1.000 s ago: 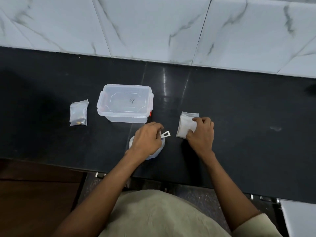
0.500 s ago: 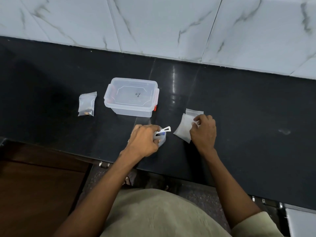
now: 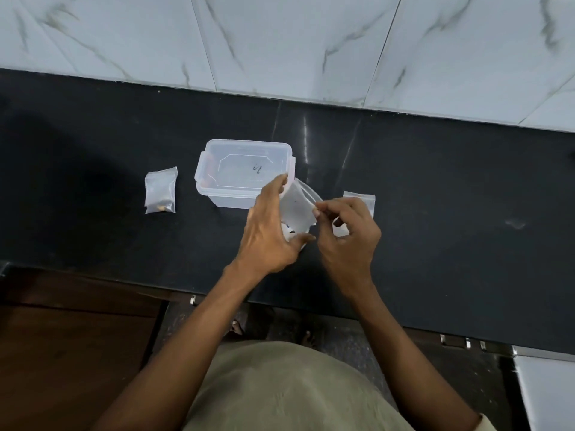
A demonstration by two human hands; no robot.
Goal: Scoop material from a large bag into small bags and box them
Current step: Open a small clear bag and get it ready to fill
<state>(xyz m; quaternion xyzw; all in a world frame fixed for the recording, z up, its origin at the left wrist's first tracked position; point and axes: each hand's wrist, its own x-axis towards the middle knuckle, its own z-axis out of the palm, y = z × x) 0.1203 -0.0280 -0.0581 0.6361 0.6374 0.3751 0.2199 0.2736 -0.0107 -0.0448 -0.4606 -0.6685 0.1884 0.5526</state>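
Both hands hold one small clear bag lifted above the black counter. My left hand grips its left edge and bottom between fingers and thumb. My right hand pinches its right edge near the opening. A clear lidded plastic box stands just behind my left hand. Under my hands a bit of the large bag shows white, mostly hidden. A stack of empty small bags lies behind my right hand. A small bag with some brown material lies left of the box.
The black counter runs left to right, backed by a white marble-tiled wall. Its front edge is close to my body. Below on the left is a brown wooden surface.
My right hand lifted a small bag off the stack and my left hand left the large bag and scoop to take hold of its other side. The camera moved closer.
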